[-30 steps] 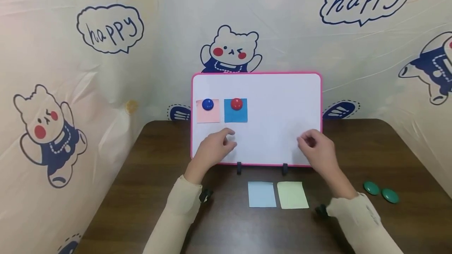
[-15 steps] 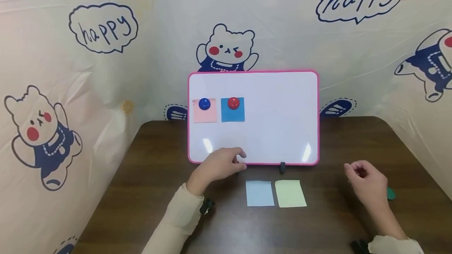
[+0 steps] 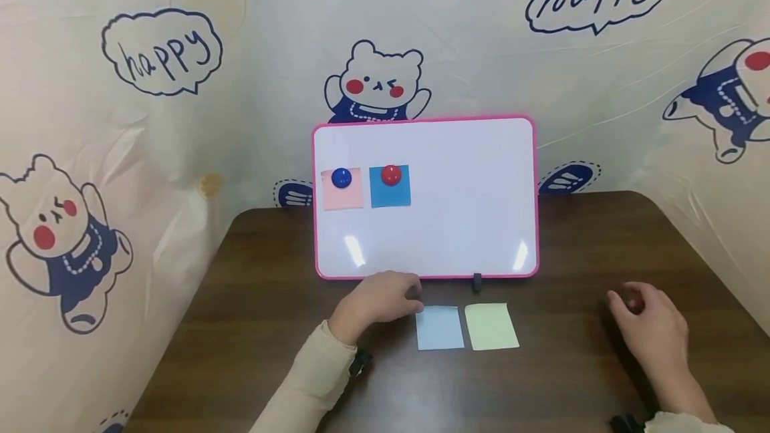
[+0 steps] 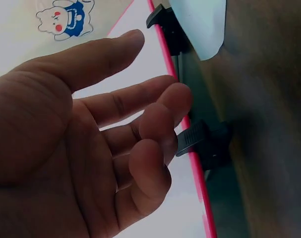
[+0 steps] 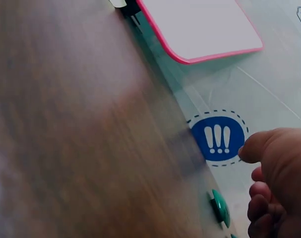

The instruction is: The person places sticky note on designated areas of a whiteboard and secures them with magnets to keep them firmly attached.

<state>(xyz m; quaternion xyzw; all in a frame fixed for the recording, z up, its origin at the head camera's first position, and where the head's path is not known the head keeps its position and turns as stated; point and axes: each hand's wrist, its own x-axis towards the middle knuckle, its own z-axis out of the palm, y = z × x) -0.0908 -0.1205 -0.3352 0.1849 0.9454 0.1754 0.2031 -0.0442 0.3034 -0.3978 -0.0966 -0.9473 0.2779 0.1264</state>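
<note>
My left hand [image 3: 379, 303] is just left of the light blue sticky note [image 3: 440, 329], its thumb close to the note's upper left corner. In the left wrist view its fingers [image 4: 152, 121] bend loosely with nothing between them. A pale green sticky note [image 3: 492, 327] lies beside the blue one. My right hand [image 3: 654, 333] hovers over the table's right side, loosely curved and holding nothing. Green round magnets [image 5: 220, 208] show below it in the right wrist view; the hand hides them from the head view.
A pink-edged whiteboard [image 3: 469, 199] stands upright in black clips [image 3: 477, 282]. On it, a blue magnet [image 3: 341, 178] holds a pink note [image 3: 343, 199], and a red magnet [image 3: 391, 175] holds a darker blue note [image 3: 390, 198]. A printed curtain [image 3: 271, 52] hangs behind.
Both hands have drawn back from the whiteboard. The left came down toward the light blue note; the right moved right and down over the green magnets. The view shifted slightly.
</note>
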